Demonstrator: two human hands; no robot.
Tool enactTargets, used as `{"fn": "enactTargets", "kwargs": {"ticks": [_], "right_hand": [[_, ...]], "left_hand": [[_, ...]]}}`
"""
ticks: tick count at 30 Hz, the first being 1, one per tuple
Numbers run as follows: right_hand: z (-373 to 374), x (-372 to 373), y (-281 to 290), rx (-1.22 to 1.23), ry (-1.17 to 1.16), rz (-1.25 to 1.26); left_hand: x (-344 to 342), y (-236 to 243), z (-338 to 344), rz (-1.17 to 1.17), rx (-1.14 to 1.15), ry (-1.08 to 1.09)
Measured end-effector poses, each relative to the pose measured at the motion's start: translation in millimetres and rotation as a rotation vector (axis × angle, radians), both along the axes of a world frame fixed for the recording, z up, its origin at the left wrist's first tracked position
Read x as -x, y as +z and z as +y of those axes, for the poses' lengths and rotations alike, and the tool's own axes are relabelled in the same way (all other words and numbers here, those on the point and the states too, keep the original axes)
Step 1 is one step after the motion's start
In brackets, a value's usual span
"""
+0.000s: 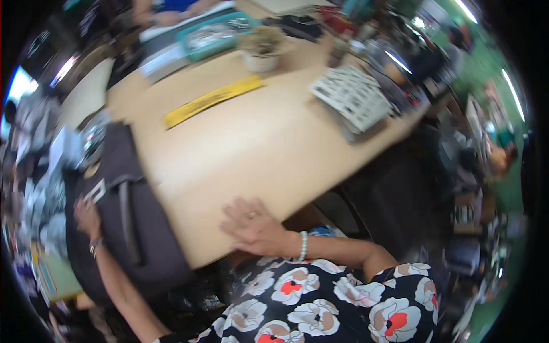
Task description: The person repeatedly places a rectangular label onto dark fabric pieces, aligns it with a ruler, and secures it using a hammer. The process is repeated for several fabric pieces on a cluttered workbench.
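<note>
My left hand point(87, 217) is at the left, fingers curled onto a small white rectangular piece point(95, 189), apparently gripping it, over a dark brown fabric item point(154, 234) with a long grey-brown strap point(128, 223) on it. Some blur hides the exact fingertip contact. My right hand point(249, 226) rests palm down, fingers spread, on the near edge of the light wooden table point(211, 160), holding nothing.
A yellow strip point(213, 100), potted plant point(260, 51) and patterned stack point(349, 94) sit on the table. Beyond are a teal tray point(214, 37) and another person's hands point(166, 16). Bagged items point(46, 188) crowd the left; a dark chair point(389, 194) stands right.
</note>
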State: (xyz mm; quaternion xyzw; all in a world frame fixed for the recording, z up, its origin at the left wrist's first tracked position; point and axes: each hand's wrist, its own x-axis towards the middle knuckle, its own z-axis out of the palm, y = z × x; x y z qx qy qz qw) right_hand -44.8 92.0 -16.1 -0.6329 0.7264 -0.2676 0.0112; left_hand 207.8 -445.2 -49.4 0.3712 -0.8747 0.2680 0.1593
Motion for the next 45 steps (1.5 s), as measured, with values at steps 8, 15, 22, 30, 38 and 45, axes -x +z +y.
{"fn": "enactTargets", "kwargs": {"ticks": [8, 15, 22, 30, 38, 45], "right_hand": [[210.4, 94.1, -67.9, -0.196, -1.235, 0.034], [205.5, 163.7, -130.6, -0.612, -1.045, 0.283], [194.0, 188.3, -166.0, -0.687, -0.978, 0.41], [177.2, 174.1, -117.1, -0.869, -0.958, 0.286], [185.4, 179.3, -85.3, -0.586, -1.059, 0.034], [207.0, 171.3, -89.4, -0.373, -1.267, 0.1]], "left_hand": [[-56.8, 45.1, -3.4, 0.183, -0.436, 0.732], [67.8, 97.8, 226.7, 0.3, -0.389, 0.155], [130.2, 103.1, 332.2, 0.413, -0.56, -0.124], [140.5, 107.5, 345.7, 0.46, -0.627, -0.15], [139.3, 92.7, 341.8, 0.48, -0.711, -0.13], [144.5, 91.1, 340.5, 0.498, -0.742, -0.15]]}}
